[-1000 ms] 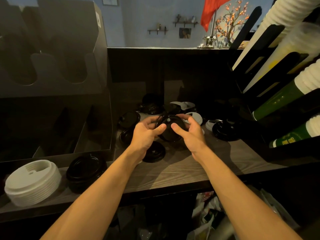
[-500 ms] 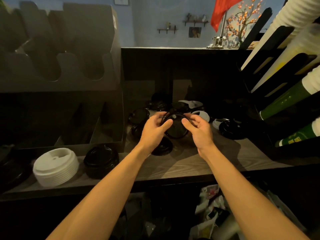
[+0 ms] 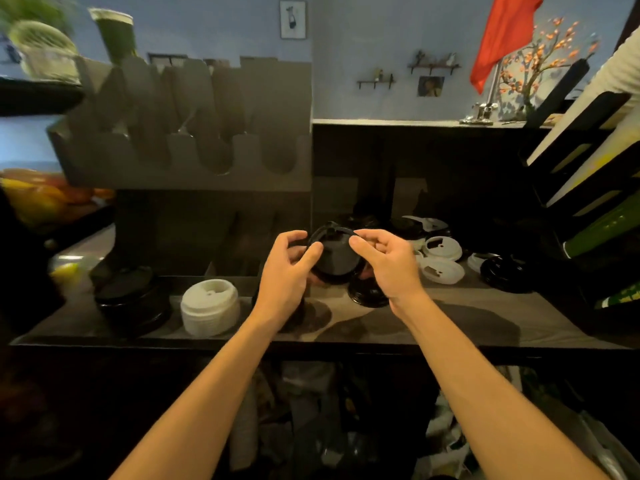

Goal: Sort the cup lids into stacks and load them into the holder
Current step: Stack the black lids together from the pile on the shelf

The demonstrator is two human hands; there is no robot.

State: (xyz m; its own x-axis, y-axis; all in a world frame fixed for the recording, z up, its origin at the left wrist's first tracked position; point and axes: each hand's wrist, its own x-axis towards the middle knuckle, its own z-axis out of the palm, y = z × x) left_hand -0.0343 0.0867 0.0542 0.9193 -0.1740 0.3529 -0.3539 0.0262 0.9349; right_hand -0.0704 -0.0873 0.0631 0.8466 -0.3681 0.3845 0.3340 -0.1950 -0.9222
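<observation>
Two bare hands hold a black cup lid [image 3: 335,258] above a wooden counter [image 3: 450,317]. The left hand [image 3: 289,271] and right hand [image 3: 386,261] pinch its opposite edges. A white lid stack [image 3: 210,306] stands to the left, near the holder [image 3: 194,157].

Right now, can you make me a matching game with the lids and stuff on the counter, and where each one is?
Things:
1. white lid stack
2. black lid
3. loose white lids
4. red flag

Places:
A. on the far ledge, top right
B. standing on the counter, left of the left hand
C. lying flat on the counter, right of the right hand
D. held up between both hands

Pairs: 1-B, 2-D, 3-C, 4-A
</observation>
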